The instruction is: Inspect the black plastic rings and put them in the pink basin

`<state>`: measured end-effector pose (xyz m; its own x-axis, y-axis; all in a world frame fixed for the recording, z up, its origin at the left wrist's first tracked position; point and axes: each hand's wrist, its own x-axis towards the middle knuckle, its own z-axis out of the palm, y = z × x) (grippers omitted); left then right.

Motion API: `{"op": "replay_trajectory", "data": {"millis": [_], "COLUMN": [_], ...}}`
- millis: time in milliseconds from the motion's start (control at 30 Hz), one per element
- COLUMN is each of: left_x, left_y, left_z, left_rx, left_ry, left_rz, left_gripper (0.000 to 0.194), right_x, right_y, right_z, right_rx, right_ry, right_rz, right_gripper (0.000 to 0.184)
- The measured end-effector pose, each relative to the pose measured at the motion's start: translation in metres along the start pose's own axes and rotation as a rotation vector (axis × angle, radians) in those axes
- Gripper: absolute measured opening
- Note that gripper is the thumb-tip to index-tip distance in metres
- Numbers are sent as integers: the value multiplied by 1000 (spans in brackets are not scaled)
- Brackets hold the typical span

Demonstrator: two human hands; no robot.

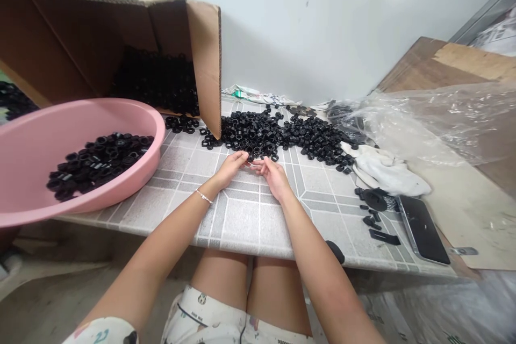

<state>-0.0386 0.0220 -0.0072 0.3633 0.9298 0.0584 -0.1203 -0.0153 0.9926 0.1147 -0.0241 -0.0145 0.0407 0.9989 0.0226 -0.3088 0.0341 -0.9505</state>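
At the near edge of a heap of small black plastic rings, my left hand has its fingers drawn together in a pinch. My right hand faces it, thumb and fingers also closed, the fingertips almost meeting those of the left. Something thin shows in the gap between the two hands, too small to name. What each hand grips is largely hidden by the fingers. A few loose black rings lie just beyond the fingertips.
A pink basin with more black parts stands at left. Behind it, a cardboard box lies open-sided, holding dark parts. At right are a white cloth, a phone, small black pieces and clear plastic film.
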Motion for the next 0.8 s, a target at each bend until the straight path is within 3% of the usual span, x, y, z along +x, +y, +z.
{"op": "replay_trajectory", "data": {"millis": [300,400,633,800], "left_x": [1,0,-5,-7], "left_y": [-2,-1,7,9], "left_z": [-1,-1,4,5], "left_rx": [45,77,139,181], "left_ry": [-15,-33,-149,-167], "left_rz": [6,13,5,-10], "left_gripper": [47,46,46,46], "right_x": [3,3,-5,-10], "right_y": [0,2,12,9], "right_z": [0,0,4,3], "right_rx": [60,59,-516,-809], "right_ry": [2,31,-15,-7], "right_rz": [6,4,-265,-389], "right_gripper": [59,51,39,31]}}
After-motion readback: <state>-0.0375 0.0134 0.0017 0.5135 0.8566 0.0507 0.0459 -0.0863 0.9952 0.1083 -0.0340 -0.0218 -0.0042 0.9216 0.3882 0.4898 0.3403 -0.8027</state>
